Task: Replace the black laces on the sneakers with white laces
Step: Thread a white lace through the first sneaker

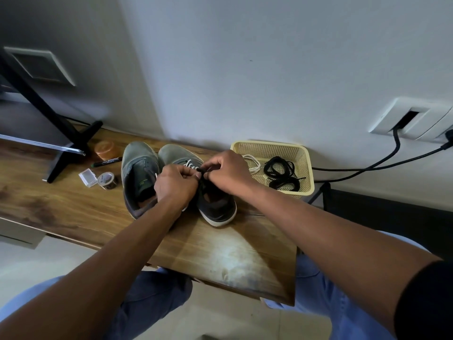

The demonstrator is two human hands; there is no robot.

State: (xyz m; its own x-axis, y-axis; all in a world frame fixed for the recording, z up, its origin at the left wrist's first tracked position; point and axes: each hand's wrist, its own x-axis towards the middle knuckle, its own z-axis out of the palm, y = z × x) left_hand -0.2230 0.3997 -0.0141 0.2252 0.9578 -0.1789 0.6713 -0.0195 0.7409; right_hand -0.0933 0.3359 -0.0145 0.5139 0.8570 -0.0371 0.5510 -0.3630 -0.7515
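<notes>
Two grey-green sneakers stand side by side on the wooden table [85, 207], toes toward the wall. The left sneaker [138, 177] has no lace that I can see. The right sneaker [215, 209] carries a white lace [190, 165] across its lower eyelets. Over its tongue my left hand [175, 186] and my right hand [226, 171] meet, fingers pinched. Which hand grips the lace is unclear; something dark shows between the fingertips. A cream plastic basket [305, 168] to the right holds black laces [282, 175] and another white lace [252, 163].
Left of the sneakers lie a tape roll [106, 179], a small white box [88, 177], a black marker [106, 163] and an orange jar [106, 149]. A black monitor stand [71, 146] sits at the far left. Cables [367, 168] run from a wall socket behind the basket.
</notes>
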